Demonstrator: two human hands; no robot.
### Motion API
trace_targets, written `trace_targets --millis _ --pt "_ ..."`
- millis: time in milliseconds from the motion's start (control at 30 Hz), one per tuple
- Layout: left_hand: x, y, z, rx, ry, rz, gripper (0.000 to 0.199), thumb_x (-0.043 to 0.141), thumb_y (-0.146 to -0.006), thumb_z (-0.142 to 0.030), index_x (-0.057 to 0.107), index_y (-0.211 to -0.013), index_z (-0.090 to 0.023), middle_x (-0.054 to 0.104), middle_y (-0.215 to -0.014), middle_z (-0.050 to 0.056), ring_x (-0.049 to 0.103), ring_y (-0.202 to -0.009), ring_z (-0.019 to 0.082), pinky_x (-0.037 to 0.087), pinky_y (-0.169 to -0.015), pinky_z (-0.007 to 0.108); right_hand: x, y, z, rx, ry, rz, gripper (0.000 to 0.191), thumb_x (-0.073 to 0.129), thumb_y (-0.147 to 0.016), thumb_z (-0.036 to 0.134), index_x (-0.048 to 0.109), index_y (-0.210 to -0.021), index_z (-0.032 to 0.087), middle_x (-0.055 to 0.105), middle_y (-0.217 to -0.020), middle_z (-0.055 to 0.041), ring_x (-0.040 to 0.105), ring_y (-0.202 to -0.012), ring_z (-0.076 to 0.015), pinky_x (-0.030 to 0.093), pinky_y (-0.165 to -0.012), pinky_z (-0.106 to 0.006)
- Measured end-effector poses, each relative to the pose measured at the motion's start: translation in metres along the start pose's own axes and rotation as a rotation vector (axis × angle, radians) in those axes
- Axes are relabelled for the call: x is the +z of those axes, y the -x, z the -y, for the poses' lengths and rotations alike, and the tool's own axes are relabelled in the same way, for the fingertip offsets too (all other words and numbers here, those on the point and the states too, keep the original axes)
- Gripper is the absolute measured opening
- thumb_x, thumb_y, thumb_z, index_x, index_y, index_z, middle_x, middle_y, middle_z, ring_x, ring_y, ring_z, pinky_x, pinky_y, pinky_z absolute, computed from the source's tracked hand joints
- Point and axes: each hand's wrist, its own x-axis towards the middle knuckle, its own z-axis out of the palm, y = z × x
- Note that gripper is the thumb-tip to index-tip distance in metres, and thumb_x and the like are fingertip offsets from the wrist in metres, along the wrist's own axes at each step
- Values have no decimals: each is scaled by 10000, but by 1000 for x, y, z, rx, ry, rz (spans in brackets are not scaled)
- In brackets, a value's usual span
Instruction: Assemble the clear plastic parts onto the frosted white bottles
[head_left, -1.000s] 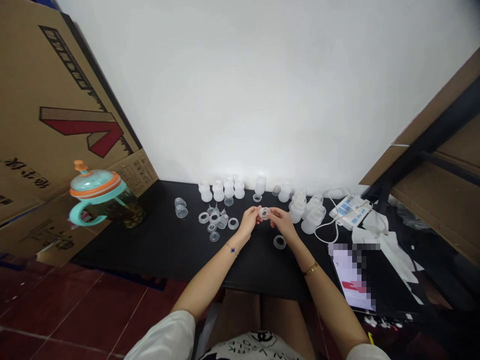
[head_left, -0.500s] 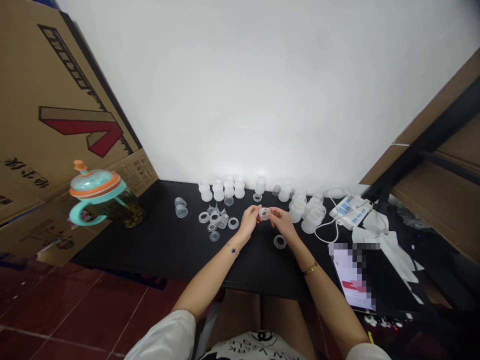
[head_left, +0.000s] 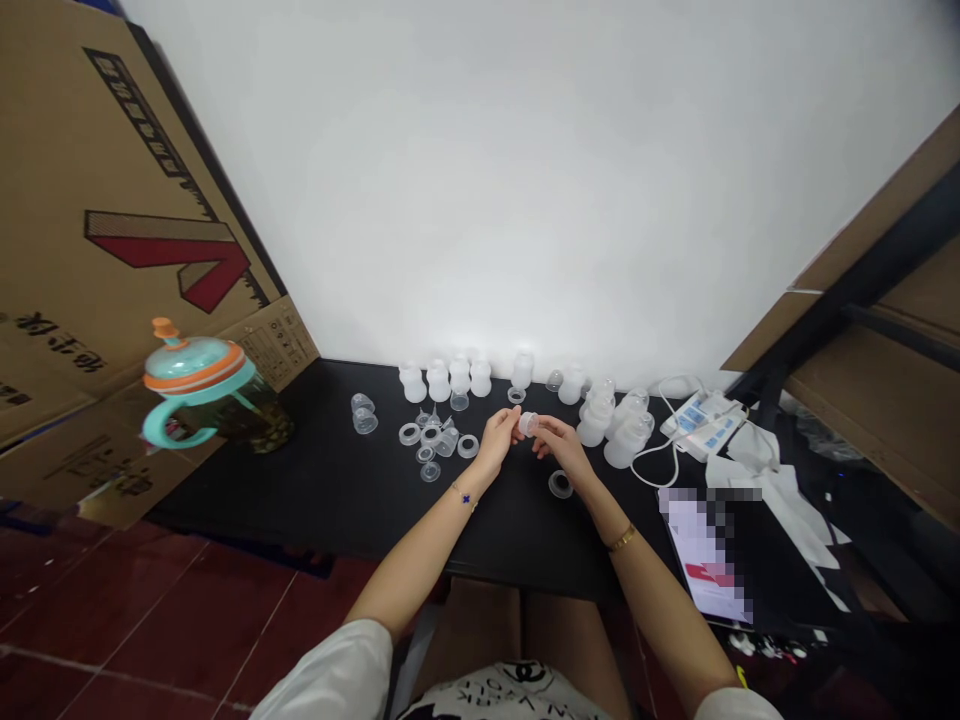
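A small clear plastic cup-shaped part (head_left: 528,424) is held in the air above a matte black tabletop (head_left: 330,490), between both hands. The left hand (head_left: 493,445) is partly closed, with its fingertips gripping the part's left side. The right hand (head_left: 562,447) is also partly closed, with its fingertips against the part's right side.

Positions are given relative to the cup-shaped part. A clear ring (head_left: 559,484) lies on the tabletop below it, beneath the right hand. A cluster of clear rings and funnel pieces (head_left: 433,440) lies to its left. A row of frosted white bottles (head_left: 460,377) stands beyond it. A white electronic unit with a white cable (head_left: 701,425) lies well to its right.
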Motion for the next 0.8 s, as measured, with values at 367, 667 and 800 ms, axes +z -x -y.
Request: trace_targets --millis 367,667,800 --pt "-1 3 -5 -244 191 78 473 843 -659 -586 682 -815 -169 650 -720 1 590 -603 87 404 -595 210 0 -3 -4 -14 5 -57 422 781 -698 444 752 -1031 187 698 -726 -14 593 -549 -130 490 -483 -246" --pt "-2 3 -2 -293 248 61 360 852 -683 -470 682 -828 -188 682 -745 4 622 -650 110 427 -621 222 1 0 -2 -30 3 -63 388 790 -685 454 742 -963 189 732 -815 -44 637 -611 -152 502 -504 -251" --pt "0 4 -3 -283 276 39 339 861 -678 -431 669 -808 -184 675 -714 4 622 -624 112 450 -615 226 2 1 0 -60 40 -47 415 790 -705 486 745 -983 181 725 -779 -40 611 -565 -146 497 -510 -271"
